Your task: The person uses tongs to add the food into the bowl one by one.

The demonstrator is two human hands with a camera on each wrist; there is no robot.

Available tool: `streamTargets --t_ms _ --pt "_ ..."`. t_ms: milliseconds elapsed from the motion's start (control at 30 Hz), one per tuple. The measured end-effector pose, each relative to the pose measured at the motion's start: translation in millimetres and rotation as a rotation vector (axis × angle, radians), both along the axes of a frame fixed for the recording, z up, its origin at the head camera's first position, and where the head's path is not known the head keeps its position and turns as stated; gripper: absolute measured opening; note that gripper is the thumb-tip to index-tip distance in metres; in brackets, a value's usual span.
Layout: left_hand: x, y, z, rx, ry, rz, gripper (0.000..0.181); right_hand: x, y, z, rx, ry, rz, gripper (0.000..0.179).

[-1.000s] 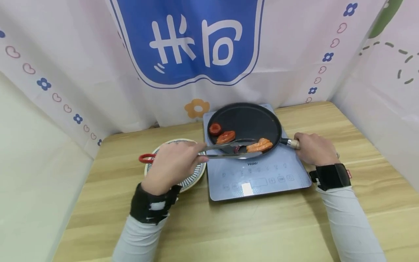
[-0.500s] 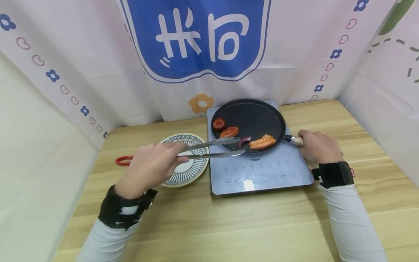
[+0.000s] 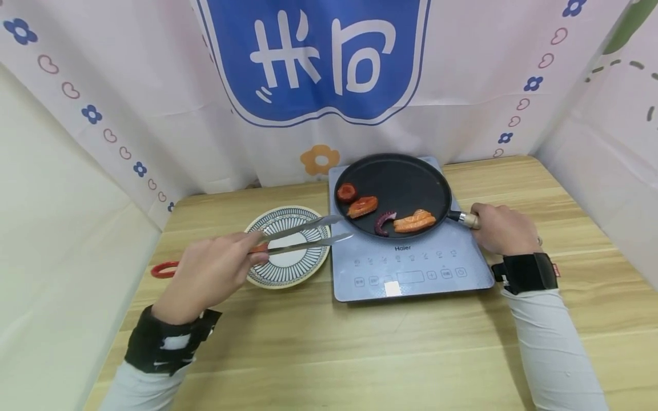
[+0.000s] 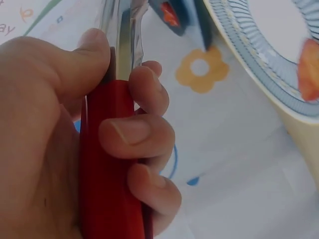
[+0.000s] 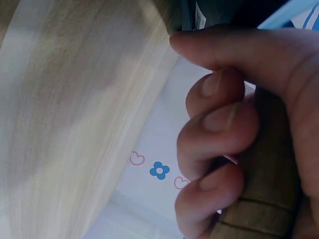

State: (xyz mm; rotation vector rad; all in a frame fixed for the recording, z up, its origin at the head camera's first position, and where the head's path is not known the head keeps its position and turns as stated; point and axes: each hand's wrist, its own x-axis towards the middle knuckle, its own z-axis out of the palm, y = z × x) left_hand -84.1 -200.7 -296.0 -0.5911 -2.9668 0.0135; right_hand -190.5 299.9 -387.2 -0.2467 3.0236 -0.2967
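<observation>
My left hand (image 3: pixel 208 274) grips metal tongs (image 3: pixel 315 244) by their red handle (image 4: pixel 109 199), fingers curled round it. The tongs' arms are spread apart with nothing between the tips, over the plate (image 3: pixel 313 268) and the cooktop's left edge. My right hand (image 3: pixel 506 228) holds the wooden handle (image 5: pixel 264 189) of a round black frying pan (image 3: pixel 396 182). In the pan lie a salmon piece (image 3: pixel 414 221), a curved purple onion slice (image 3: pixel 379 225) beside it, an orange-red piece (image 3: pixel 362 206) and a round tomato piece (image 3: pixel 346 192).
The pan stands on a flat glass-topped induction cooktop (image 3: pixel 411 291) on a wooden table (image 3: pixel 360 354). An orange-red piece (image 4: pixel 309 72) shows over the patterned plate in the left wrist view. A printed cloth (image 3: pixel 205 131) hangs behind the table.
My left hand has drawn the tongs left, out of the pan and over the plate. The onion slice is left lying beside the salmon. My right hand stays on the pan handle.
</observation>
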Motion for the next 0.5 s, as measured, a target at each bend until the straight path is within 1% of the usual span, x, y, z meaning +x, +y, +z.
streamTargets --t_ms 167,267,367,433,500 --pt "5.8 -15.3 -3.7 0.0 0.0 0.051 0.026 0.0 0.1 0.0 -0.004 0.003 0.001 0.019" --pt "12.2 -23.4 -5.5 -0.006 0.01 0.089 0.022 0.5 0.5 -0.3 -0.004 0.007 0.007 0.018" --pt "20.2 -29.5 -7.7 -0.007 0.022 0.123 0.024 0.5 0.4 -0.3 -0.003 0.004 0.007 0.02" --pt "25.4 -31.8 -9.4 -0.002 0.013 0.143 0.027 0.3 0.7 -0.1 -0.003 0.002 0.006 0.021" --pt "30.2 -33.4 -10.3 0.016 -0.012 0.166 0.031 0.1 1.1 0.2 -0.004 0.0 0.004 0.022"
